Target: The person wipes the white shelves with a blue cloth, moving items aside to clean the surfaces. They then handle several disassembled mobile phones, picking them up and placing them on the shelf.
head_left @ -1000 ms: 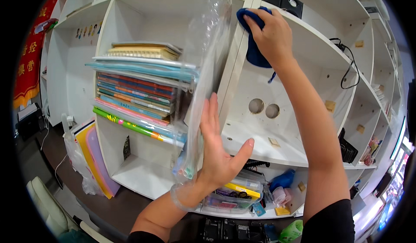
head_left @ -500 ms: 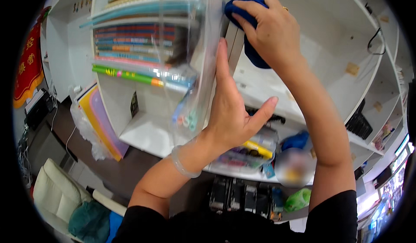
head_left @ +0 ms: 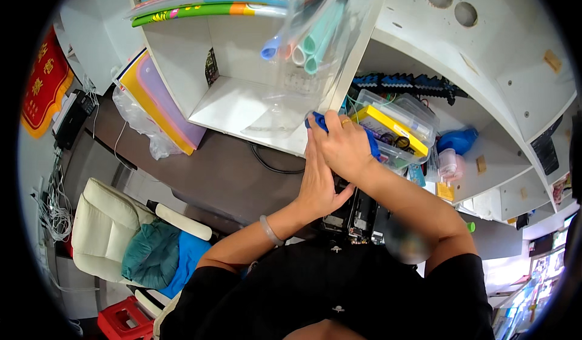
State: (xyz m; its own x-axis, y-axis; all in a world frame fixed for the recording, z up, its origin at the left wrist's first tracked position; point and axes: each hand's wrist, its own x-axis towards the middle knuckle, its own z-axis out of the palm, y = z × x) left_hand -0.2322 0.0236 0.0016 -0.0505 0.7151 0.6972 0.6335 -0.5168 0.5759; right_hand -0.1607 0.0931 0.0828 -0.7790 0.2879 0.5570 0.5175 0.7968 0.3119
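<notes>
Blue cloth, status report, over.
Right hand gripping blue cloth at lower edge of white shelf. Left hand close alongside, thumb spread. Clear plastic just above, possibly in the way.

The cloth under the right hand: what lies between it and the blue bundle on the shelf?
In the head view, a clear box, holding a yellow item, lies between the cloth and the blue bundle.
</notes>
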